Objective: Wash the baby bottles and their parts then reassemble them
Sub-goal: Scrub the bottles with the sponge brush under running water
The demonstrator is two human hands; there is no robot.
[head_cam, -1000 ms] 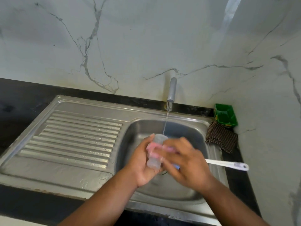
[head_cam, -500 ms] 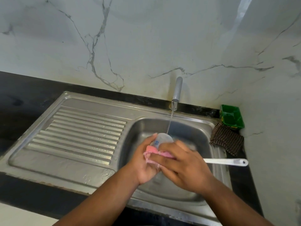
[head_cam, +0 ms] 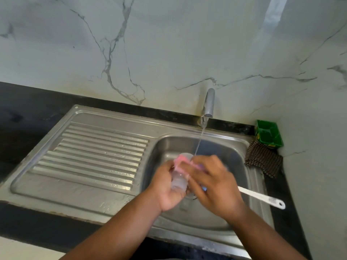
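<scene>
Bottle (head_cam: 179,182) gripped by left hand (head_cam: 166,190), right hand (head_cam: 216,184) pinching pink sponge (head_cam: 180,160), brush (head_cam: 262,197) beside.

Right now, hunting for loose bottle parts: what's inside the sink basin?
Sink basin: a water stream and a white brush, handle jutting over the right rim. The left grip holding the bottle and right grip with the pink sponge hide most of the floor.

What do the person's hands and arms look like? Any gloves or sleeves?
No gloves, no sleeves. The left hand and right hand are bare, and the left forearm and right forearm are bare down to the picture's bottom edge. No watch, bracelet or ring shows, though the fingers are blurred, so a thin ring could be missed.
</scene>
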